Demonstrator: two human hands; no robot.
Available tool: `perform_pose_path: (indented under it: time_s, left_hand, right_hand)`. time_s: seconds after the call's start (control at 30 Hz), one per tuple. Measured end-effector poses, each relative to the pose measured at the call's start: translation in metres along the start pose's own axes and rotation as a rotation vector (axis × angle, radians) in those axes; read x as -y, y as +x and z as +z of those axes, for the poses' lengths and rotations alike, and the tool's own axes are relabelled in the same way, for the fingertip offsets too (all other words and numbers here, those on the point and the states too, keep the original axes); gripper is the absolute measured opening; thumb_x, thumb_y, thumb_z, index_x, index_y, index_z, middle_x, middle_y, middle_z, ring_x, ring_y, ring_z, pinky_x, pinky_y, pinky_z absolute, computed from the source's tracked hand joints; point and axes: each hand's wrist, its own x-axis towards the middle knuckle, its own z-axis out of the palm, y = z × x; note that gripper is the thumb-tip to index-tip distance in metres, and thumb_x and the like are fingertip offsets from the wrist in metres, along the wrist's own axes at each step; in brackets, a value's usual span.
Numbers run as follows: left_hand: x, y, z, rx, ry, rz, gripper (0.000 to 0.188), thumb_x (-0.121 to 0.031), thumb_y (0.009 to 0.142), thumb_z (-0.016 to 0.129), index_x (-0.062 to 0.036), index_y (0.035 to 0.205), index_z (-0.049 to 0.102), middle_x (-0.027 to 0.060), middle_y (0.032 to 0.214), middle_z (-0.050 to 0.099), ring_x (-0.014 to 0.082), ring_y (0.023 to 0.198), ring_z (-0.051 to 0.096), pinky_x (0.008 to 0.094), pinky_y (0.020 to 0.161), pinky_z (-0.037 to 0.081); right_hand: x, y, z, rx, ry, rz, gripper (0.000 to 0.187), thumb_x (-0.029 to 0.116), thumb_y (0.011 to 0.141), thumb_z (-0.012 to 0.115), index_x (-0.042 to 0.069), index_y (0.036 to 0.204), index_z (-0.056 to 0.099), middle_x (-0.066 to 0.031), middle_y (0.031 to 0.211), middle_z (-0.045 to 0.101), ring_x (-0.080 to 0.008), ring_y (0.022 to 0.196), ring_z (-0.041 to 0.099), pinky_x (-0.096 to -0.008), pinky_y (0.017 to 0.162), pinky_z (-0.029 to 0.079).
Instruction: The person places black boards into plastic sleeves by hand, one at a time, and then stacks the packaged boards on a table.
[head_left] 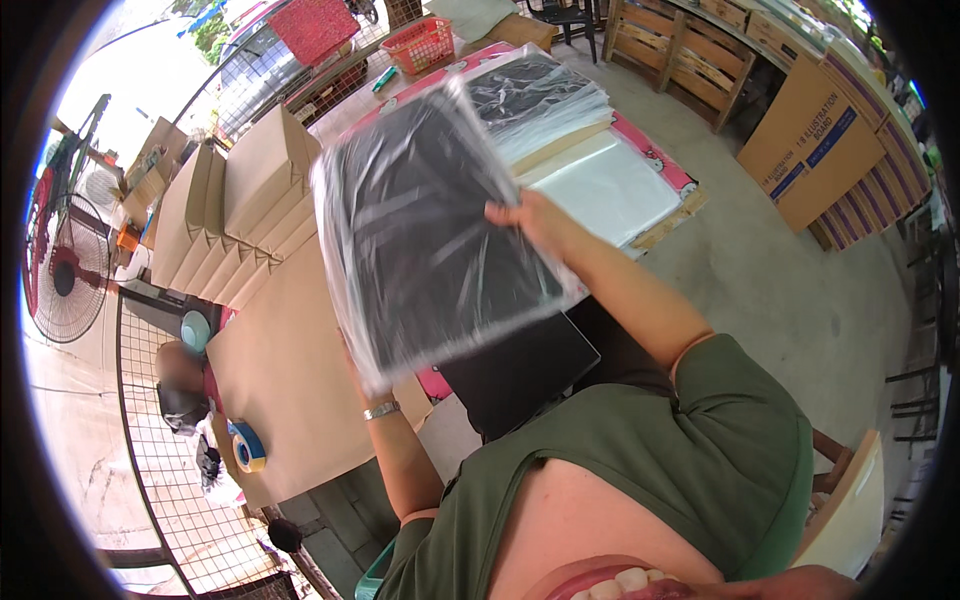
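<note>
head-worn, left one of a side-by-side pair | facing down and forward over worktop [655, 160] | close above green shirt [610, 420] at lower edge, with right hand [525, 219] farther off, near centre | wide fisheye, bending straight edges toward rim

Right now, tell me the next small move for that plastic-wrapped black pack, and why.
Probably lower the plastic-wrapped black pack leftward onto the brown paper: the right hand grips the pack's edge, and the paper lies spread alongside, with a tape roll at its edge.
</note>
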Motion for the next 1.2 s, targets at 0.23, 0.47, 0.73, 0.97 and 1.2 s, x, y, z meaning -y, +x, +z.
perform_pose_path:
  time_s: [0.23, 0.47, 0.73, 0.97, 1.2]
  left_hand:
    - [0.043, 0.017, -0.108, -0.368, 1.676, 0.620, 0.035, -0.030, 0.091, 0.051, 0.0018, 0.103, 0.060, 0.0154, 0.114, 0.058, 0.0312, 0.105, 0.054, 0.0415, 0.090, 0.042]
    - [0.044, 0.020, -0.089, -0.363, 1.542, 0.553, 0.030, -0.024, 0.091, 0.049, 0.0029, 0.092, 0.062, 0.0161, 0.106, 0.061, 0.0325, 0.101, 0.055, 0.0422, 0.088, 0.042]
    - [0.046, 0.026, -0.087, -0.348, 1.620, 0.543, 0.032, -0.026, 0.092, 0.047, 0.0019, 0.096, 0.061, 0.0151, 0.111, 0.060, 0.0320, 0.106, 0.052, 0.0415, 0.092, 0.040]
    - [0.045, 0.022, -0.083, -0.381, 1.654, 0.493, 0.034, -0.029, 0.093, 0.045, 0.0003, 0.098, 0.062, 0.0129, 0.113, 0.059, 0.0310, 0.108, 0.051, 0.0411, 0.094, 0.038]
    - [0.044, 0.017, -0.093, -0.377, 1.694, 0.496, 0.037, -0.031, 0.093, 0.044, 0.0002, 0.102, 0.061, 0.0121, 0.116, 0.058, 0.0310, 0.106, 0.053, 0.0390, 0.091, 0.042]
  right_hand:
    - [0.016, 0.155, -0.024, -0.364, 0.726, -0.155, 0.051, 0.013, 0.081, 0.066, -0.003, 0.123, 0.042, -0.0167, 0.117, 0.055, -0.0263, 0.101, 0.056, -0.0405, 0.087, 0.045]
    - [-0.036, 0.270, -0.056, -0.942, 0.749, -0.055, 0.053, 0.020, 0.085, 0.063, -0.003, 0.124, 0.037, -0.0200, 0.127, 0.046, -0.0287, 0.105, 0.055, -0.0429, 0.089, 0.046]
    - [-0.094, 0.284, -0.080, -0.874, 0.505, 0.266, 0.060, 0.032, 0.087, 0.059, 0.000, 0.131, 0.035, -0.0173, 0.138, 0.039, -0.0298, 0.122, 0.044, -0.0431, 0.098, 0.037]
    - [-0.082, 0.244, -0.074, -0.758, 0.810, 0.139, 0.060, 0.029, 0.085, 0.062, 0.002, 0.131, 0.036, -0.0179, 0.126, 0.047, -0.0283, 0.116, 0.047, -0.0435, 0.093, 0.040]
    - [-0.167, 0.046, -0.094, -0.419, -0.772, -0.047, 0.036, 0.022, 0.074, 0.068, 0.010, 0.108, 0.061, -0.0111, 0.110, 0.057, -0.0309, 0.103, 0.052, -0.0377, 0.090, 0.043]
